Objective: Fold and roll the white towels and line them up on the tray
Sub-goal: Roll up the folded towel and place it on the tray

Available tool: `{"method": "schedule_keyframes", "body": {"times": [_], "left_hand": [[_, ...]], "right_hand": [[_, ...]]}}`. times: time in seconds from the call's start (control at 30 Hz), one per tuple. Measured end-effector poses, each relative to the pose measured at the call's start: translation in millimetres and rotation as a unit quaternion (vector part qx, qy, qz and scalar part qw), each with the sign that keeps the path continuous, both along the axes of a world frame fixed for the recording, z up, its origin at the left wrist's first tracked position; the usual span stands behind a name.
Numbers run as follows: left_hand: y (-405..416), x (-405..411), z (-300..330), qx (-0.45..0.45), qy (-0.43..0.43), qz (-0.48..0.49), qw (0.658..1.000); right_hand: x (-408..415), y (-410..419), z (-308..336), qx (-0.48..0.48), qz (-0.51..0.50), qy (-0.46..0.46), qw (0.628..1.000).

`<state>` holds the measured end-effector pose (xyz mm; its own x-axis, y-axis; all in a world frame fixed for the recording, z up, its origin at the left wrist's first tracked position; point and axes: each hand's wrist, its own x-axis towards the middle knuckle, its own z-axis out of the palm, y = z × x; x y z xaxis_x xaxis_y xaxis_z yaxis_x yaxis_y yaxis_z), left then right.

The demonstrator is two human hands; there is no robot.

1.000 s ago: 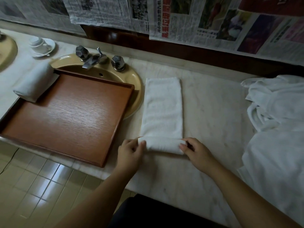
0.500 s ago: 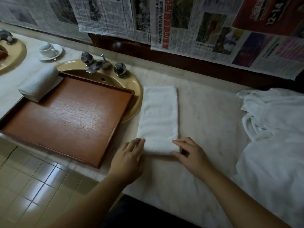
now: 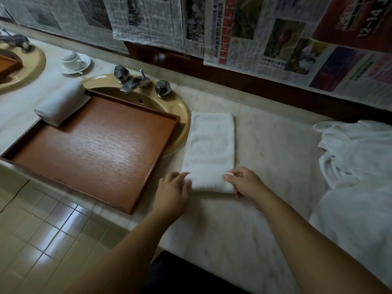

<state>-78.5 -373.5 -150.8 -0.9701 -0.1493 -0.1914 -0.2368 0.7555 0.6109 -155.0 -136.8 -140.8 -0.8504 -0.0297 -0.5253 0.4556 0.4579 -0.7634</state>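
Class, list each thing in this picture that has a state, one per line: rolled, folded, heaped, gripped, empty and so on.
Folded towel: flat on the counter, near end partly rolled.
Left hand: grips the roll's left end.
Right hand: pinches the roll's right end.
Rolled towel: fully rolled, lying on the tray's far left corner.
Tray: resting over the sink, holds one roll.
White laundry: heaped, unfolded, at right.
Cup: upside down on its saucer.

Pale marble surface (image 3: 275, 132) carries a tan basin (image 3: 178, 107). Behind the basin, chrome taps (image 3: 135, 81) and a newspaper-covered wall (image 3: 254, 28). Below the basin, tiled floor (image 3: 42, 230). Dim lighting.
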Motion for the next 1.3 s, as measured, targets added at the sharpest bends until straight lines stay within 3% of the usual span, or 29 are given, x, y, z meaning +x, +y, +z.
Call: {"method": "schedule_keyframes", "body": {"times": [0.1,0.23,0.33,0.4,0.57,0.7,0.87,1.13,1.17,1.23,1.3], "left_hand": [[-2.3,-14.6,-0.8,0.069,-0.028,0.029,0.997],[-1.3,-15.5,6.2,0.159,-0.027,0.072,0.984],[1.5,-5.9,9.9,0.004,0.018,0.036,0.999],[-1.8,-1.6,7.3,-0.119,0.09,-0.017,0.989],[-22.9,-5.9,-0.5,-0.214,0.14,-0.161,0.953],[-26.1,-27.5,-0.6,-0.148,0.084,-0.141,0.975],[-27.9,-50.7,3.9,-0.025,-0.013,-0.091,0.995],[-20.5,-77.4,19.5,0.158,-0.077,0.013,0.984],[-19.0,-75.6,19.8,0.138,-0.06,0.009,0.989],[-16.2,-69.7,18.7,0.008,0.025,-0.019,0.999],[-16.2,-62.3,11.0,-0.116,0.137,-0.085,0.98]], "right_hand": [[-1.8,-5.5,2.7,0.003,-0.046,0.053,0.998],[15.8,0.7,-6.3,0.1,0.03,0.252,0.962],[32.3,11.0,-16.0,0.105,0.103,0.32,0.936],[35.3,19.8,-19.3,0.12,0.141,0.327,0.927],[23.4,22.5,-11.9,0.109,0.158,0.292,0.937],[12.3,17.5,-9.0,0.043,0.107,0.189,0.975],[1.0,9.6,-11.9,-0.006,0.026,0.15,0.988],[-11.2,-0.7,-15.2,0.013,-0.038,0.189,0.981],[-8.8,-0.2,-16.8,0.049,-0.028,0.226,0.972],[0.9,0.6,-22.3,0.158,0.026,0.343,0.926],[13.9,2.2,-23.7,0.237,0.088,0.412,0.875]]}}
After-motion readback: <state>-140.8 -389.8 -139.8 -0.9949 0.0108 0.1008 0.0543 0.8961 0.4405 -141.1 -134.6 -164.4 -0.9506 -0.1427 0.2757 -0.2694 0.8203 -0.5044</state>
